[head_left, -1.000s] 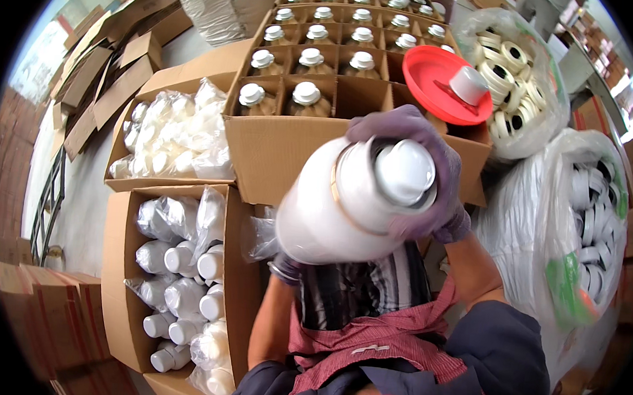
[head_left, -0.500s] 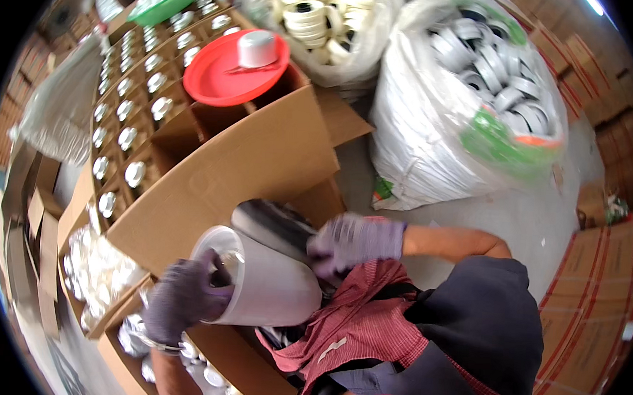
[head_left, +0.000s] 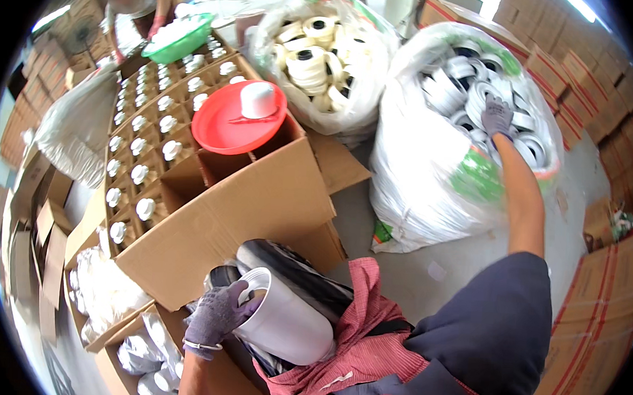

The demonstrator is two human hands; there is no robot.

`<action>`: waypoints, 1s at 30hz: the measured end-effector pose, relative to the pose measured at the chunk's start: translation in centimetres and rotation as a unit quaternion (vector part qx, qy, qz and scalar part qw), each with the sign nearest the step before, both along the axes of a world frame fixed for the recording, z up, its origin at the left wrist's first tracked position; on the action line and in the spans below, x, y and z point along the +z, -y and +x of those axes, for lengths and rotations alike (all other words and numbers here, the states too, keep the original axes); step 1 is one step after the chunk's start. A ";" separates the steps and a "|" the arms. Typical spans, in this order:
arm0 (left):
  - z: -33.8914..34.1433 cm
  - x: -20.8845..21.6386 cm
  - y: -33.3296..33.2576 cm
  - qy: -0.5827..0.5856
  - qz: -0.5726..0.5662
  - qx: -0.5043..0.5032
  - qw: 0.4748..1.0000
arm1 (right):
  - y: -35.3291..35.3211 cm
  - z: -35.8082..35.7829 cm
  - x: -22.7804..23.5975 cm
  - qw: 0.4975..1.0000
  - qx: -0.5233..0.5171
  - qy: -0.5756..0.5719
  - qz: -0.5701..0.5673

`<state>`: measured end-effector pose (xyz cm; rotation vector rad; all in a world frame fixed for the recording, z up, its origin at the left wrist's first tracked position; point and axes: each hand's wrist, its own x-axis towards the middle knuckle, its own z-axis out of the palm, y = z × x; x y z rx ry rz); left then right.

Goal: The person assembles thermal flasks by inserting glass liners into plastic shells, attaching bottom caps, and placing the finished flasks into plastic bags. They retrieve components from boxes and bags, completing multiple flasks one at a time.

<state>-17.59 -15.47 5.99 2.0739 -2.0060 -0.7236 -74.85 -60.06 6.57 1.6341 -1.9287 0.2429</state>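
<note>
A white plastic tub (head_left: 290, 325), tilted on its side, rests across my lap with its mouth toward the left. My left hand (head_left: 219, 314), in a grey-purple knit glove, is closed on its rim, and some fingers go inside the mouth. Whatever lies inside is mostly hidden. My right arm is stretched out to a large white sack (head_left: 432, 182) full of white ring-shaped plastic parts (head_left: 451, 86). In its matching glove, my right hand (head_left: 497, 115) has its fingers curled over one of these parts near the top of the pile.
A divided carton (head_left: 230, 214) holds several silver-capped bottles, with a red basin (head_left: 220, 132) and white cup (head_left: 257, 99) on top. Behind it stands a bag of cream rings (head_left: 309, 65). A person (head_left: 137, 2) works beside a green basket (head_left: 178, 43). Boxes are stacked at right.
My right hand has left the tub's far end and reached up and right into the sack. The left hand keeps hold of the tub, which now sits slightly lower and farther right.
</note>
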 end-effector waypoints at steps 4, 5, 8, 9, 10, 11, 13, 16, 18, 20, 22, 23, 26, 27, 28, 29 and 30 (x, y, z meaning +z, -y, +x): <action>-0.6 1.2 1.8 0.002 -0.057 0.055 0.997 | -0.9 3.9 2.4 0.986 0.149 -0.021 -0.074; -0.2 1.4 1.9 -0.018 -0.127 0.083 0.988 | -2.4 8.0 4.5 0.975 0.214 0.050 -0.015; -1.0 1.7 5.4 -0.243 -0.251 0.146 0.926 | -9.1 18.5 7.8 0.778 0.416 0.440 0.166; -1.7 2.4 6.1 -0.416 -0.229 0.150 0.867 | -10.6 21.6 7.0 0.610 0.540 0.540 0.212; -2.0 2.7 6.8 -0.573 -0.210 0.150 0.778 | -12.3 25.5 5.7 0.418 0.656 0.567 0.269; -1.9 2.2 8.1 -0.714 -0.146 0.083 0.679 | -14.1 28.4 3.5 0.364 0.617 0.622 0.315; -1.9 1.2 8.3 -0.845 -0.115 0.056 0.519 | -19.7 34.0 2.6 0.193 0.537 0.703 0.424; -1.3 1.9 7.1 -0.865 -0.216 0.149 0.428 | -22.8 38.8 3.7 0.313 0.538 0.655 0.427; -0.2 2.2 5.7 -0.620 -0.382 0.181 0.661 | -23.1 39.7 3.0 0.509 0.623 0.533 0.262; -0.3 3.3 4.0 -0.213 -0.540 0.240 0.778 | -25.6 41.1 5.4 0.634 0.749 0.163 -0.101; -1.1 3.8 3.4 -0.403 -0.444 0.291 0.746 | -26.4 43.7 4.0 0.551 0.806 0.127 -0.174; -1.5 3.6 3.1 -0.447 -0.440 0.290 0.723 | -27.2 44.5 3.0 0.560 0.795 0.228 -0.045; -1.1 2.2 2.6 -0.393 -0.504 0.343 0.689 | -28.7 45.3 4.9 0.582 0.678 0.372 0.253; -0.5 2.0 2.2 -0.377 -0.502 0.377 0.681 | -28.7 45.1 6.0 0.546 0.624 0.390 0.401; -0.1 1.9 2.0 -0.379 -0.501 0.379 0.680 | -28.5 44.9 6.4 0.497 0.550 0.398 0.540; 0.3 1.9 1.9 -0.410 -0.489 0.366 0.677 | -28.9 45.6 4.5 0.581 0.733 0.285 0.209; 0.6 1.8 1.8 -0.441 -0.477 0.354 0.673 | -28.4 46.3 4.4 0.582 0.733 0.282 0.212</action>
